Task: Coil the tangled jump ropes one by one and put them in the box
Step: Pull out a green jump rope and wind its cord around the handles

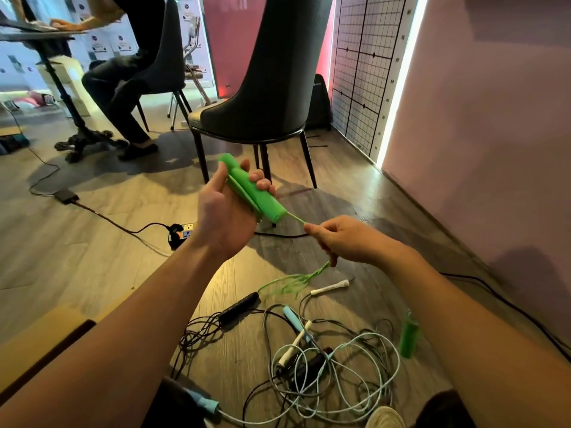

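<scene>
Grips green handles (pixel 258 197) in left hand (pixel 221 216); pinches green cord (pixel 295 218) in right hand (pixel 340 239). Risks snagging on floor tangle (pixel 309 359) if pulled hard, dragging it along.

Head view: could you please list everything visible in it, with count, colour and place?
held handles: two, green, in left hand
cord: one, green, from held handles through right hand, blurred below
loose handle: one, green, floor right
black handles: two, black, floor foreground
white handles: two, white, floor foreground
blue handles: two, pale blue, floor foreground
tangled cords: several, black and pale blue, floor foreground
chairs: two, black, ahead; one occupied
seated person: one, dark clothes, upper left
power strip: one, black, floor centre-left
grid board: one, white, right wall
left hand: one, grips held handles
right hand: one, pinches cord
</scene>
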The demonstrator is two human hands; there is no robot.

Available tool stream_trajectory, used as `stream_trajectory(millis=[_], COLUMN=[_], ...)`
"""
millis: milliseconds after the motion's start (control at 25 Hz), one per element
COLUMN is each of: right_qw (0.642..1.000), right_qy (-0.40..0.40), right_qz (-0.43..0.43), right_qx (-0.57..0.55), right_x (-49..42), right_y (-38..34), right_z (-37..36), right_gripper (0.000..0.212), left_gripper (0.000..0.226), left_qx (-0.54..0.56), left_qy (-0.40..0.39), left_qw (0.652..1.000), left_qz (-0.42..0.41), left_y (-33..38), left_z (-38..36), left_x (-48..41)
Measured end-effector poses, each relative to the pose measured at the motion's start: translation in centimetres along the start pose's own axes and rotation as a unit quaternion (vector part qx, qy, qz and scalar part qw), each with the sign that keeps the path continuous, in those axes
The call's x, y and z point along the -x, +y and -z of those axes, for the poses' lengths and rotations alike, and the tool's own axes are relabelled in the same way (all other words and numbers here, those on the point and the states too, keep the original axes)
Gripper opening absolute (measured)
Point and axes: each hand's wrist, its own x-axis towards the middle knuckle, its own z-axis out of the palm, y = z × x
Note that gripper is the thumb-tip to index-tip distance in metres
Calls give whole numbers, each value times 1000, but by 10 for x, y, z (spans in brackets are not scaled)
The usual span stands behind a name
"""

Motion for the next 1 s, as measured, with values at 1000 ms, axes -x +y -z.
stream_trajectory(millis=[1000], right_qw=[967], right_qy=[186], right_qz=[174], right_qx=[26], right_x=[2], right_y=[-19], right_z=[3], right_gripper=[45], left_gripper=[64], left_qx=[-638], left_qy=[-106], left_qw=[696], left_qz=[312], left_y=[-11], left_z=[4], left_x=[8])
